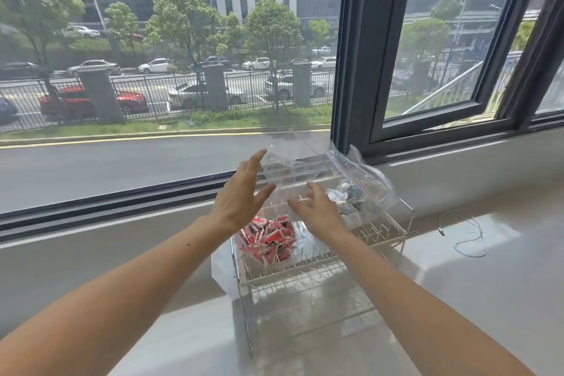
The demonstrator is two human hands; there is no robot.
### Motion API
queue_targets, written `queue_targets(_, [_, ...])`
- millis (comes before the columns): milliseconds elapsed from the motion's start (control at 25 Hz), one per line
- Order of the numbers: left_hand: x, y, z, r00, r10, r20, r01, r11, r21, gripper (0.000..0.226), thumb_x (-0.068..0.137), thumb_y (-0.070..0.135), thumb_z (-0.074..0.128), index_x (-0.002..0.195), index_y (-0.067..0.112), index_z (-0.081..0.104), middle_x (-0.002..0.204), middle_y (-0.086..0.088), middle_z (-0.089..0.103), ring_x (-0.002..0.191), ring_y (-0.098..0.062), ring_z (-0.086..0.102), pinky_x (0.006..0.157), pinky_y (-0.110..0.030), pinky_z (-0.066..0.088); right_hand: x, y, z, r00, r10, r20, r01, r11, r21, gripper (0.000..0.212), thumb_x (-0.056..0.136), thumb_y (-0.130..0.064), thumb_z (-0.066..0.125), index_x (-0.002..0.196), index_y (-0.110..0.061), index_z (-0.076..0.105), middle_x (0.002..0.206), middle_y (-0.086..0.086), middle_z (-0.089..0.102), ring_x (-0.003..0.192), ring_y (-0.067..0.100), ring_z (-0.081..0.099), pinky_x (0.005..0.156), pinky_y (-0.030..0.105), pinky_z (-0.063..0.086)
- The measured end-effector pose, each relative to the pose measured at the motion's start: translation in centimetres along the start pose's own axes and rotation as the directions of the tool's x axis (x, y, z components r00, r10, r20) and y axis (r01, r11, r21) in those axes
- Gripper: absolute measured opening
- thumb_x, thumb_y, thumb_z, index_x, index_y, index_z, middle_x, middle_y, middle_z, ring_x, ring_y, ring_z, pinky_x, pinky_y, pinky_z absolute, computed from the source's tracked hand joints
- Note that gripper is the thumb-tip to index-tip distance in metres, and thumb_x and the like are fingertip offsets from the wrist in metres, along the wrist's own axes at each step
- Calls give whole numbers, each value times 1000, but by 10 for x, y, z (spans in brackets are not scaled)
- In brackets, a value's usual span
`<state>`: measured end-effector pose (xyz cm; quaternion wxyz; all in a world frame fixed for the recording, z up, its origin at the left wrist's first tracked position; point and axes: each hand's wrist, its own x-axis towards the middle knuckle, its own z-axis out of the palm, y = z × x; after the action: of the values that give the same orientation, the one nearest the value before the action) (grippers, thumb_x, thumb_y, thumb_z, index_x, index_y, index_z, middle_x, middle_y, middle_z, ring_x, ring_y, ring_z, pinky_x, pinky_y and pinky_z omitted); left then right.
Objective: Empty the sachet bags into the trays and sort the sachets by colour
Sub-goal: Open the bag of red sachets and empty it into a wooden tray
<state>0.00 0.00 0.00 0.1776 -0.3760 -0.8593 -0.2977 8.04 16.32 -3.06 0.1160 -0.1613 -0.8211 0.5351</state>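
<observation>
L hand: fingers straight, spread, flat vs the clear bag, no grip. Red sachets heaped in wire tray below. R hand: loose fingers at bag's other side, nothing pinched. Second bag perches rightmost, unemptied. Risk: unheld bag flops; R wrist knocks second bag off.

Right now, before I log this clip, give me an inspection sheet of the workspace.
Surface: pale glossy counter below a window.
Job's things: wire rack; red sachets heaped on its upper tier, left; clear bag upright between the hands; second bag holding white and dark sachets, on the rack's right.
Clutter: nothing seen.
Hands: left hand and right hand open beside the clear bag; contact unclear.
Cables: thin white cable loose on the counter, right of the rack.
Surroundings: dark window frame; street, cars, trees outside.
</observation>
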Motion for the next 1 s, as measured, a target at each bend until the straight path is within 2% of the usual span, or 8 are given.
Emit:
queue_targets(120, [6,1,3,995,-47,-87,43,998,-45,56,93,32,64,141,22,38,115,-5,64,92,-19,67,77,-41,57,15,8,4,1000,-19,23,18,1000,12,71,91,-46,64,149,-20,32,144,4,47,129,23,49,103,43,45])
queue_targets(240, [8,3,3,984,-98,-146,86,992,-91,28,95,29,61,120,17,59,101,-3,70,86,-17,68,73,-36,57,22,13,14,997,-65,34,63,996,67,54,93,-36,65,139,-15,47,128,6,59,106,15,60,68,12,48])
queue_targets(280, [9,5,3,979,-109,-170,89,989,-121,22,96,28,60,115,16,63,100,-3,72,84,-15,67,72,-32,57,24,13,16,997,-79,21,77,993,87,46,94,-33,65,133,-13,52,122,6,62,95,12,61,55,7,45])
queue_targets(360, [9,9,2,971,-129,-200,94,979,-179,16,96,23,61,108,13,67,97,-2,72,80,-11,65,69,-19,53,26,11,19,994,-106,-29,109,990,90,34,94,-30,66,121,-11,61,111,6,67,80,4,61,47,5,42])
queue_targets(520, [7,15,-5,951,-163,-263,83,953,-291,9,94,13,63,101,12,69,87,3,70,78,-12,68,70,-24,55,27,2,22,989,-137,-53,143,981,134,31,92,-36,67,113,-14,64,101,-3,68,89,9,63,64,10,47])
queue_targets(600, [6,20,-13,929,-200,-311,85,933,-349,9,94,10,63,101,12,69,86,3,70,77,-14,70,69,-33,58,25,-3,20,990,-134,-50,141,978,156,34,92,-39,66,116,-15,62,104,-4,65,94,10,62,78,23,54])
queue_targets(800, [8,50,-49,892,-247,-378,29,866,-499,10,94,7,62,100,14,65,87,1,69,74,-15,71,64,-42,62,11,-23,8,991,-116,-69,128,969,211,55,91,-45,64,136,-17,47,121,-1,58,110,18,59,84,35,57])
queue_targets(1000, [-10,78,-92,886,-267,-378,-10,805,-593,6,95,12,62,100,15,64,86,-3,68,75,-19,71,63,-39,62,-22,-52,5,987,-156,-35,159,942,296,63,90,-49,62,143,-19,42,118,-2,59,109,17,56,88,36,50])
